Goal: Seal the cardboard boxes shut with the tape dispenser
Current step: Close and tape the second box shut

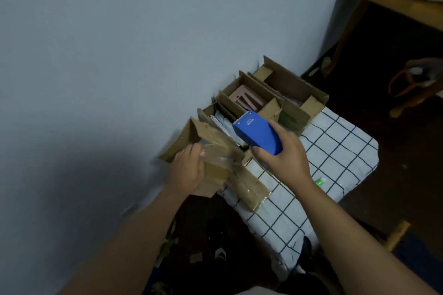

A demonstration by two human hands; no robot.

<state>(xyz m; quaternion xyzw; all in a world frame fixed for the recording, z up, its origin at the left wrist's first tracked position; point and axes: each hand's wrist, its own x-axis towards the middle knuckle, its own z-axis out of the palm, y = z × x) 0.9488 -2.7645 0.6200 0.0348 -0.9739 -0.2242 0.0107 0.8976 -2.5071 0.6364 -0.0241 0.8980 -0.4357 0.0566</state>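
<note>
Barely begun: left hand (189, 170) gripped nearest box (215, 151) flap, right hand (282, 151) clutched blue tape dispenser (256, 133); remaining boxes (275, 93) gaped unsealed.

White "deli" brand lettering stands on the blue tape dispenser (257, 133).

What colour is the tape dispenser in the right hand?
Blue, with small white lettering on top. The tape dispenser shows clearly in the head view, gripped by the right hand.

Right hand (285, 153) holds blue tape dispenser (257, 133); left hand (188, 170) holds cardboard box (215, 151) flap.
</note>
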